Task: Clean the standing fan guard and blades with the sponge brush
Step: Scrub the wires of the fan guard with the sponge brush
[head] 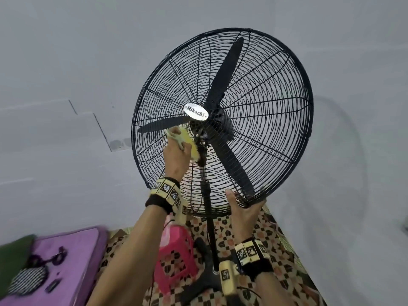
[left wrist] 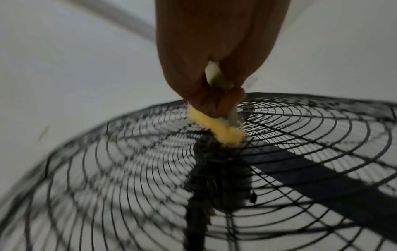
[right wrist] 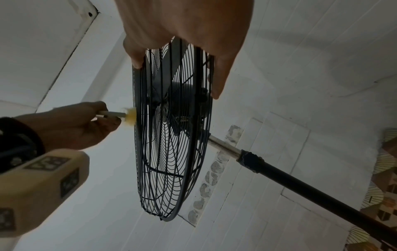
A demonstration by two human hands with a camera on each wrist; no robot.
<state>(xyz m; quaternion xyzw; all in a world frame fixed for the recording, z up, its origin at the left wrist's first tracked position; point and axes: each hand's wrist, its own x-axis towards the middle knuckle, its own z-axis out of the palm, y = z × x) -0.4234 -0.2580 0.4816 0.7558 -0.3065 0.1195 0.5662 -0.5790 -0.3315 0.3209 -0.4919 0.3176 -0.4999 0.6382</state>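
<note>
A black standing fan with a round wire guard [head: 265, 89] and three dark blades [head: 225, 69] stands before me, with a silver badge [head: 196, 111] at its centre. My left hand [head: 176, 151] grips the sponge brush [head: 191, 146] by its pale handle [left wrist: 217, 76] and presses the yellow sponge [left wrist: 214, 127] on the front guard, just below and left of the hub. In the right wrist view the sponge [right wrist: 130, 115] touches the guard's front wires [right wrist: 150, 152]. My right hand [head: 245, 206] holds the guard's lower rim, thumb [right wrist: 133, 52] in front and fingers [right wrist: 221, 74] behind.
The fan's pole [head: 209, 217] runs down to a base on a patterned floor mat [head: 276, 228]. A pink plastic basket [head: 176, 252] stands beside the pole. A purple mat [head: 66, 261] with small dark items lies at lower left. Pale walls [head: 66, 62] close in behind.
</note>
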